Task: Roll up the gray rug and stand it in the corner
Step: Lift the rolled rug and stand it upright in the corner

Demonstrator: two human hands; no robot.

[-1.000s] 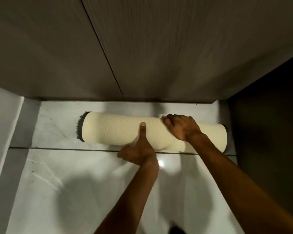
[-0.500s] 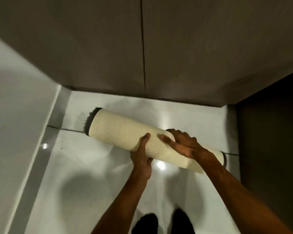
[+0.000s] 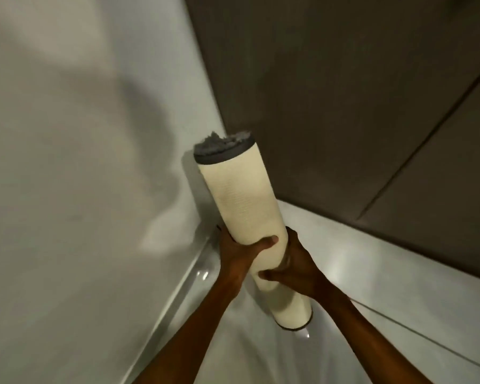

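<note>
The rolled gray rug (image 3: 243,200) shows its cream backing outside and gray pile at its top end. It stands nearly upright, tilted, with its top toward the corner where the white wall (image 3: 81,162) meets the dark wood panels (image 3: 344,106). Its lower end is close above or on the pale floor; I cannot tell which. My left hand (image 3: 240,252) grips the roll's middle from the left, thumb across the front. My right hand (image 3: 297,268) grips it just below, from the right.
A white skirting strip (image 3: 178,284) runs along the foot of the left wall. The glossy pale tiled floor (image 3: 372,273) spreads to the right, with a dark grout line crossing it. Dark panel seams run diagonally at upper right.
The roll lay flat on the floor along the wood panels; both hands have lifted and swung it up to near vertical. The view has turned left toward the corner.
</note>
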